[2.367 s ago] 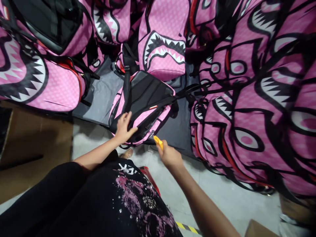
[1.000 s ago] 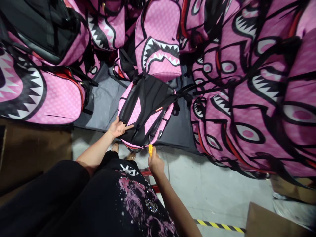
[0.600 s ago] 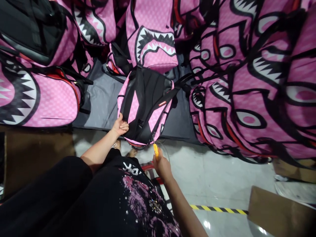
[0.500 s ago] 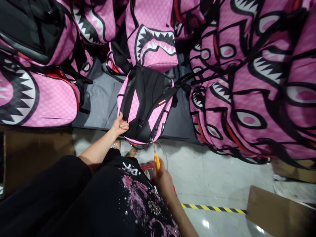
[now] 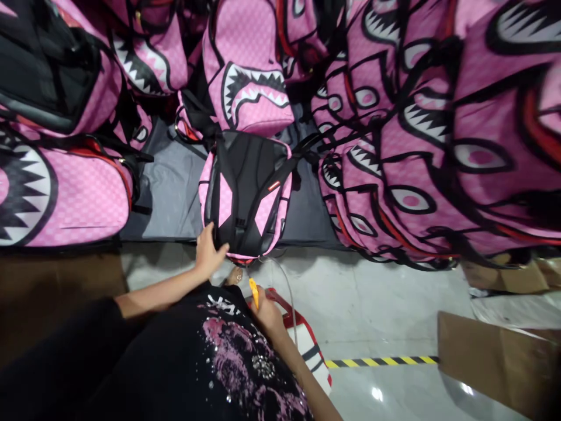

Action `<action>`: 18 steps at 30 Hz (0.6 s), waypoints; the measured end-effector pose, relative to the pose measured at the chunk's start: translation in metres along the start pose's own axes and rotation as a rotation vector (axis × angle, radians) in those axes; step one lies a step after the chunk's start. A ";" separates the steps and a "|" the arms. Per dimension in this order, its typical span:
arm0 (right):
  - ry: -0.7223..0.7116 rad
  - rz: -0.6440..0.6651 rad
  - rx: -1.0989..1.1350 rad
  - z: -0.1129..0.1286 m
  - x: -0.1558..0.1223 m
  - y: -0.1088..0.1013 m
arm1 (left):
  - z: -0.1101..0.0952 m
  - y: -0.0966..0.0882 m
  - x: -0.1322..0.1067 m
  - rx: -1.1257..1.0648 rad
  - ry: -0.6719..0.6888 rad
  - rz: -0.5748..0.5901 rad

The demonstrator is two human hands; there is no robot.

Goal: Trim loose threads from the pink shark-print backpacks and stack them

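Observation:
A pink backpack [image 5: 228, 196] with black straps lies back side up on a grey sheet [image 5: 169, 193], its bottom end toward me. My left hand [image 5: 207, 252] grips its lower left corner, fingers curled on the black strap. Closed around a small yellow-handled tool [image 5: 253, 292], my right hand [image 5: 266, 313] is held close to my body, a little below the bag. A thin pale thread [image 5: 287, 286] curves from the bag's bottom edge down past that hand.
Piles of pink shark-mouth backpacks surround the sheet: left [image 5: 65, 193], back [image 5: 249, 88], right [image 5: 438, 152]. Cardboard lies at the left [image 5: 56, 280] and lower right [image 5: 495, 362]. A yellow-black floor stripe [image 5: 381, 361] crosses the pale floor. A red-and-white thing [image 5: 307, 345] sits by my right forearm.
My right hand with the yellow tool has pulled back from the bag's bottom edge toward my body. The backpack has turned and slid nearer. My left hand shifted along its lower corner.

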State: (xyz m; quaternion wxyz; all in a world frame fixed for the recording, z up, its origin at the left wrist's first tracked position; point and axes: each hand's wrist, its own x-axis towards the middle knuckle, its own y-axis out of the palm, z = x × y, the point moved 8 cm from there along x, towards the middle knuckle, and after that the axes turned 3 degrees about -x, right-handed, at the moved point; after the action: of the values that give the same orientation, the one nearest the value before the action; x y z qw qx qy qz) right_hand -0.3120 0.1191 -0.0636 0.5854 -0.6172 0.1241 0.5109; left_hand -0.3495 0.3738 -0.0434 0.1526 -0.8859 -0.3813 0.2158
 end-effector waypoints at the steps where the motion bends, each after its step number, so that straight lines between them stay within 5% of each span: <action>1: 0.004 -0.007 0.022 0.002 0.001 0.001 | -0.014 0.015 -0.009 0.237 0.224 0.078; 4: 0.066 -0.090 0.098 0.001 0.004 0.000 | -0.022 0.072 -0.029 0.748 0.658 0.345; 7: 0.084 -0.118 0.183 0.002 0.002 -0.002 | -0.019 0.095 -0.018 0.947 0.715 0.312; 10: 0.032 -0.183 0.272 0.008 -0.008 -0.017 | -0.037 0.102 -0.008 0.912 0.745 0.252; 14: -0.046 -0.333 0.323 0.016 -0.038 -0.045 | -0.112 0.085 0.004 0.592 0.618 0.169; 18: -0.084 -0.579 0.297 0.019 -0.065 -0.075 | -0.190 0.034 0.014 0.177 0.559 -0.129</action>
State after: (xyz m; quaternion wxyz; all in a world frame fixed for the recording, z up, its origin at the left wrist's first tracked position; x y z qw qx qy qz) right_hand -0.2938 0.1282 0.0353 0.7946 -0.5129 -0.0077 0.3248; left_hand -0.2250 0.3412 0.1017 0.3416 -0.8682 -0.3597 -0.0141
